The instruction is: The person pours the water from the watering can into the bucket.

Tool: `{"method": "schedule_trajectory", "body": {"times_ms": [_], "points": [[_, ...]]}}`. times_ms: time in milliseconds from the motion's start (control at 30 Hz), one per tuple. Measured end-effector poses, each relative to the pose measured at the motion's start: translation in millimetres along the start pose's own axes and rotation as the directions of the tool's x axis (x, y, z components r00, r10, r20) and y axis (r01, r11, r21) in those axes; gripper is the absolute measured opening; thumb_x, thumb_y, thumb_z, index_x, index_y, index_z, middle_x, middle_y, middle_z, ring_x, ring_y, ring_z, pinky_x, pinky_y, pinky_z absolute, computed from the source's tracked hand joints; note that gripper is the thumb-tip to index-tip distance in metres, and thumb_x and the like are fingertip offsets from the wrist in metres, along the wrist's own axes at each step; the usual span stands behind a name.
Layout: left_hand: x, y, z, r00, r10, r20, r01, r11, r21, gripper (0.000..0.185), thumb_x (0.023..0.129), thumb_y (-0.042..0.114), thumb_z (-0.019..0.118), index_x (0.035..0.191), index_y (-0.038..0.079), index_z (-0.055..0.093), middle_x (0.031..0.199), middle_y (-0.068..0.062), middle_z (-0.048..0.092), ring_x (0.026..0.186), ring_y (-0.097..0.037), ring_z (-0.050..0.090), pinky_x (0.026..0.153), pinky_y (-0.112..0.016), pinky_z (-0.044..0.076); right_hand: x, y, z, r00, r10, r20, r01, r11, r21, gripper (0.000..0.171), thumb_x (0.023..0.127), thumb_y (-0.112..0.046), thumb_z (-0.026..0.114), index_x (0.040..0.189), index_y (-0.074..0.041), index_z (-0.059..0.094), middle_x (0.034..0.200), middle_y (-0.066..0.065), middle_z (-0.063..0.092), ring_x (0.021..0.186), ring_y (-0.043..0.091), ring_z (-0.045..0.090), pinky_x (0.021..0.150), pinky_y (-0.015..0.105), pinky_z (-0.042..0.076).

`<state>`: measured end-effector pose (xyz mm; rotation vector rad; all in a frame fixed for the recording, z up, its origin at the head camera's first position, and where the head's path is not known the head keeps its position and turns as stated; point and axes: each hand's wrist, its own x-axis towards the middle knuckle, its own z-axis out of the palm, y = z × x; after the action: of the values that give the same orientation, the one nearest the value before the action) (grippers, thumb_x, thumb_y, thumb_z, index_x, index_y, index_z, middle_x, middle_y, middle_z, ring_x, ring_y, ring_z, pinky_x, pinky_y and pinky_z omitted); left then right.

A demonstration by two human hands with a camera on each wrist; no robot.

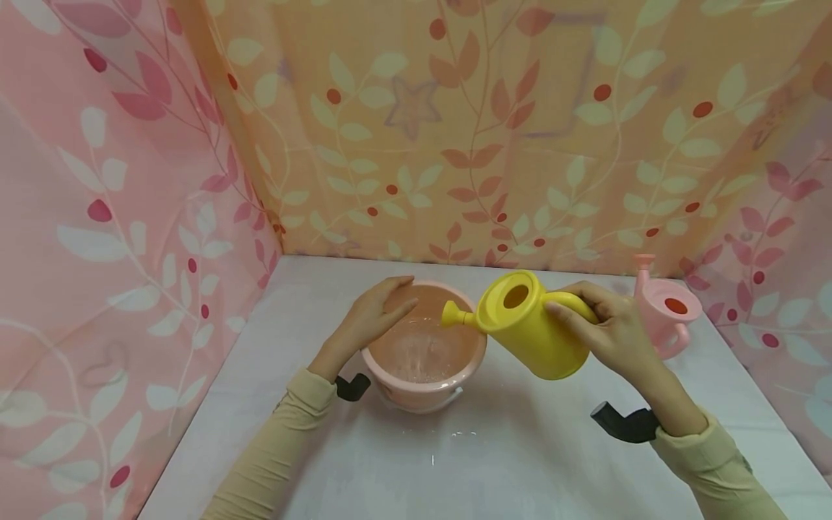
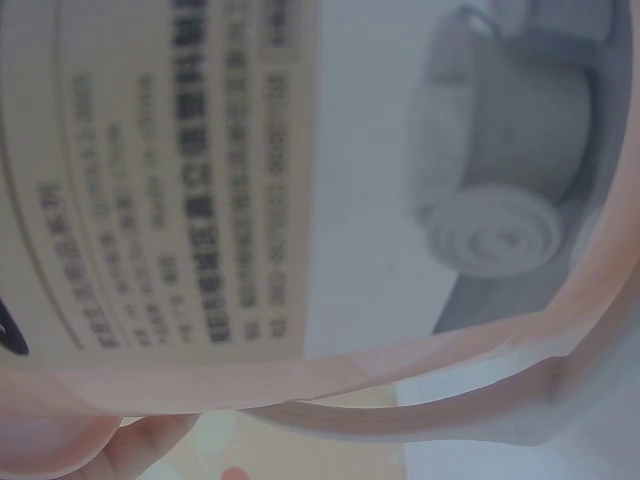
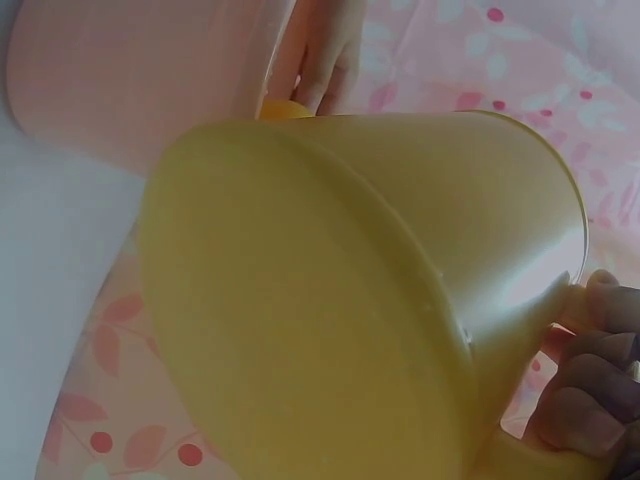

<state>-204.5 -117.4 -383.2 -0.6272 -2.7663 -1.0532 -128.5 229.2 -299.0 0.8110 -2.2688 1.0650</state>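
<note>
Tilted yellow watering can (image 1: 529, 328) spouts over water-filled pink bucket (image 1: 424, 351).

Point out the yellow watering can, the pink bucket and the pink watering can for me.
yellow watering can (image 1: 529, 339), head view, on its body.
pink bucket (image 1: 416, 399), head view, on its front wall.
pink watering can (image 1: 663, 321), head view, on its body.

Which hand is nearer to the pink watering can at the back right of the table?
The right. The right hand grips the yellow watering can just left of the pink watering can, while the left hand rests on the pink bucket rim, farther left.
</note>
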Motion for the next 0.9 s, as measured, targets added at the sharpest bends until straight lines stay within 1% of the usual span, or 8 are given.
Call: {"method": "schedule_trajectory", "body": {"times_ms": [267, 467, 567, 733, 900], "points": [[0.0, 1.3, -0.5, 1.0, -0.004, -0.003, 0.004, 1.0, 0.003, 0.052, 0.091, 0.043, 0.055, 0.137, 0.021, 0.045, 0.135, 0.003, 0.05, 0.129, -0.017, 0.042, 0.106, -0.042, 0.034, 1.9, -1.3, -0.6, 1.0, 0.009, 0.014, -0.009, 1.0, -0.013, 0.025, 0.073, 0.005, 0.073, 0.092, -0.011, 0.068, 0.076, -0.009, 0.062, 0.064, 0.001, 0.051, 0.059, 0.011, 0.045], [0.2, 0.7, -0.1, 1.0, -0.002, -0.003, 0.002, 1.0, 0.007, 0.053, 0.091, 0.046, 0.054, 0.137, 0.021, 0.045, 0.135, 0.003, 0.05, 0.129, -0.016, 0.042, 0.106, -0.041, 0.034, 4.2, -2.7, -1.0, 1.0, -0.009, 0.029, 0.009, 1.0, -0.015, 0.026, 0.073, 0.005, 0.074, 0.092, -0.011, 0.068, 0.076, -0.008, 0.062, 0.064, 0.001, 0.052, 0.06, 0.01, 0.046], [0.5, -0.1, 0.2, 1.0, 0.003, -0.001, -0.003, 1.0, 0.014, 0.054, 0.091, 0.047, 0.052, 0.137, 0.021, 0.045, 0.136, 0.003, 0.05, 0.129, -0.016, 0.042, 0.106, -0.04, 0.034, 5.2, -3.4, -1.0, 0.999, -0.009, 0.034, 0.01, 1.0, -0.018, 0.025, 0.072, 0.005, 0.074, 0.091, -0.011, 0.068, 0.076, -0.008, 0.063, 0.064, 0.001, 0.053, 0.06, 0.01, 0.046], [0.4, -0.2, -0.1, 1.0, 0.016, -0.002, -0.016, 1.0, 0.001, 0.053, 0.091, 0.044, 0.054, 0.137, 0.019, 0.044, 0.136, 0.001, 0.05, 0.129, -0.018, 0.042, 0.106, -0.042, 0.035, 6.3, -2.7, -1.1, 0.999, -0.015, 0.032, 0.016, 0.999, -0.029, 0.025, 0.07, 0.004, 0.076, 0.087, -0.012, 0.067, 0.075, -0.009, 0.063, 0.063, 0.0, 0.053, 0.058, 0.01, 0.046], [-0.1, 1.4, -0.3, 1.0, 0.011, -0.005, -0.011, 1.0, -0.01, 0.052, 0.091, 0.043, 0.055, 0.137, 0.019, 0.045, 0.135, 0.001, 0.051, 0.128, -0.019, 0.043, 0.106, -0.042, 0.035, 6.6, -1.0, -0.7, 0.999, -0.033, 0.028, 0.033, 0.999, -0.025, 0.028, 0.067, 0.006, 0.077, 0.085, -0.013, 0.067, 0.073, -0.009, 0.062, 0.061, 0.0, 0.051, 0.056, 0.011, 0.044]]}}
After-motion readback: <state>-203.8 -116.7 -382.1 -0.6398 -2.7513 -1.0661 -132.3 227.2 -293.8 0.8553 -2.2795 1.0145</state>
